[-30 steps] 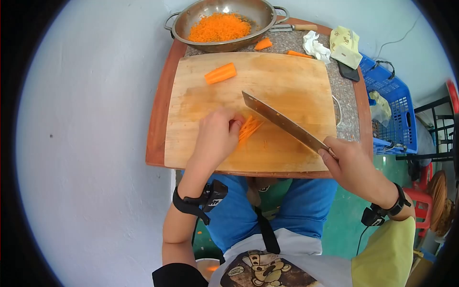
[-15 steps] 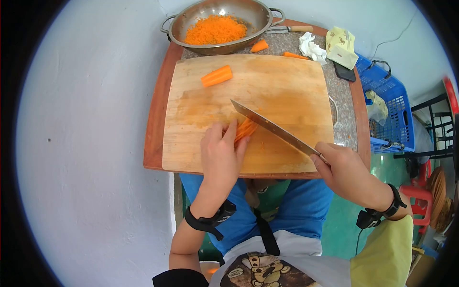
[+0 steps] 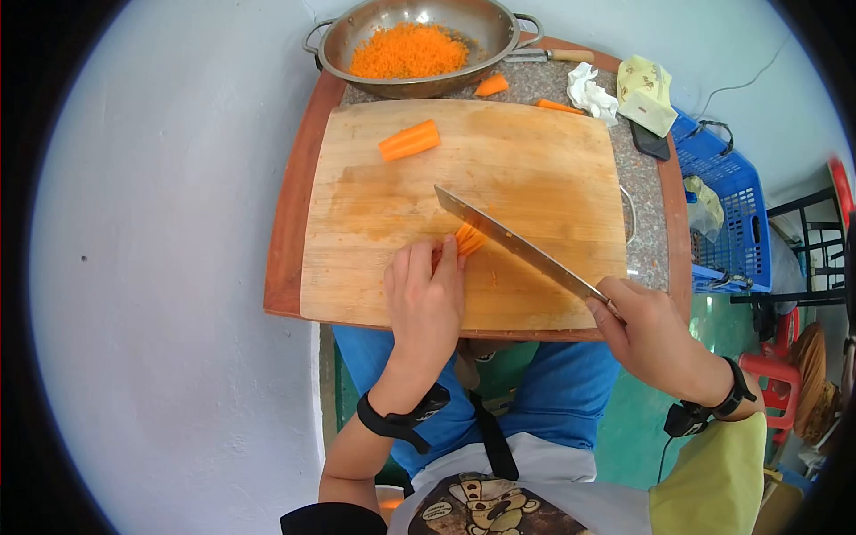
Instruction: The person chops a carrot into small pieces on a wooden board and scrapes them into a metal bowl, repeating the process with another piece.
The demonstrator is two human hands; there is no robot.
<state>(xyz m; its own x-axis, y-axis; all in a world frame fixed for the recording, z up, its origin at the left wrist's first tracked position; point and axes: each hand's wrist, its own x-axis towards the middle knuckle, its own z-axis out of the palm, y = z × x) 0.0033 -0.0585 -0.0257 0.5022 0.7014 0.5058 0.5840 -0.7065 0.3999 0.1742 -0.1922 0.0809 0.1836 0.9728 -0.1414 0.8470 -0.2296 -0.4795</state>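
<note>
My left hand [image 3: 425, 283] is closed over a bundle of carrot strips [image 3: 469, 239], its fingers bunched together and hiding most of them. Only the strips' far ends stick out beyond the fingertips. In my right hand [image 3: 644, 325] is the handle of a broad-bladed kitchen knife [image 3: 522, 247]. The blade slants up and left across the wooden cutting board [image 3: 357, 267], its edge close beside the carrot strips. Farther back on the board lies a thick piece of carrot [image 3: 410, 140].
A steel pan [image 3: 334, 53] of finely chopped carrot [image 3: 408, 51] stands behind the board. Near it are a carrot end [image 3: 491, 85], a wooden-handled tool [image 3: 571, 55], crumpled tissue [image 3: 592, 94], a yellow packet [image 3: 644, 94] and a phone [image 3: 649, 140]. A blue basket [image 3: 736, 201] sits right of the table.
My left fingers have drawn together around the carrot strips, covering more of them. The knife stays in nearly the same place in my right hand.
</note>
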